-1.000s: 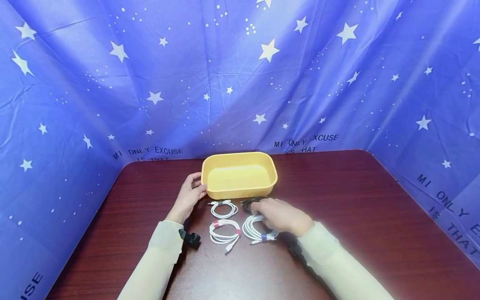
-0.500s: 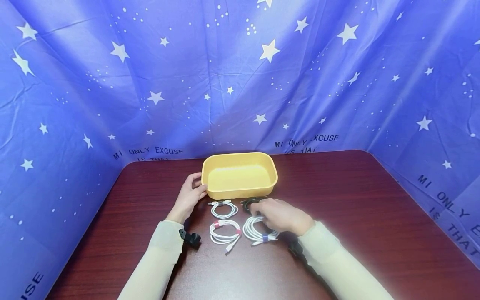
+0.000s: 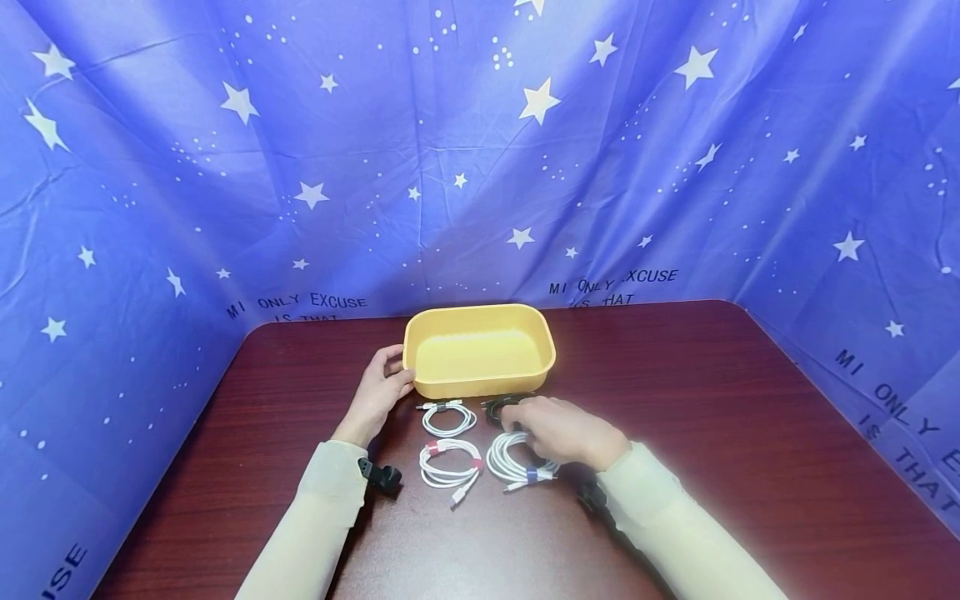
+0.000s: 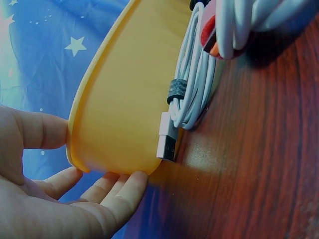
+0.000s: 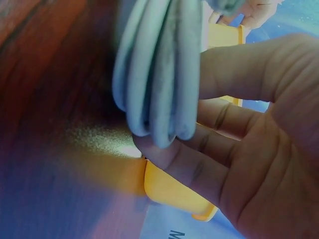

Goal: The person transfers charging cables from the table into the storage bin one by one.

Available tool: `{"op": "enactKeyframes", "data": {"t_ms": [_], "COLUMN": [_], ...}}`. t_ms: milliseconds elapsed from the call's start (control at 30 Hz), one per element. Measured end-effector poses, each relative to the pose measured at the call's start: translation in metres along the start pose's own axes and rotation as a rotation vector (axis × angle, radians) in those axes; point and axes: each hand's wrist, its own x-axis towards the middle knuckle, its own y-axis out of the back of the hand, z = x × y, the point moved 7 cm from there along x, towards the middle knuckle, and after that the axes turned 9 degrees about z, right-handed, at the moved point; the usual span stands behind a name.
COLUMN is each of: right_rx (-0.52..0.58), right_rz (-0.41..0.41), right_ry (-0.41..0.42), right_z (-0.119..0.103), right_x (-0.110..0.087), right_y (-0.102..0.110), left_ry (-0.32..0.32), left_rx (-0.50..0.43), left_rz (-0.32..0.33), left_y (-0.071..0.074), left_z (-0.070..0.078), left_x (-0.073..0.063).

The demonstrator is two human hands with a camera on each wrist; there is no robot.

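My left hand (image 3: pixel 372 395) rests at the left end of a yellow plastic bin (image 3: pixel 483 388). In the left wrist view its thumb touches the rim, and the fingers (image 4: pixel 130 196) lie nearly straight against the outer wall. Just in front of the bin, my right hand (image 3: pixel 566 430) curls its fingers over a coiled black cable (image 3: pixel 492 411) and grips it from above. A white cable coil (image 3: pixel 504 457) with a blue tie lies close below that hand; in the right wrist view it hides the fingertips.
A thin white USB cable (image 3: pixel 448 433) with a dark tie lies in front of the bin. Nearer me is a white cable (image 3: pixel 442 481) with red ties. All lie on a dark red wooden table (image 3: pixel 712 433); a blue starry curtain (image 3: pixel 480 167) surrounds it.
The white coil with the blue tie has shifted very slightly to the right. Both hands, the bin and the other cables stay practically in place.
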Motion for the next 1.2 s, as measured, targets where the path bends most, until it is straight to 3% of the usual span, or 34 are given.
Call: {"op": "enactKeyframes", "data": {"t_ms": [1200], "right_rx": [-0.013], "right_rz": [-0.030], "right_ry": [-0.017], "right_z": [-0.0013], "right_x": [-0.0005], "right_y": [0.0029], "left_ry": [-0.002], "left_rx": [0.003], "left_rz": [-0.014], "left_y": [-0.0003], "left_z": [0.0018], "left_x": [0.0002]}}
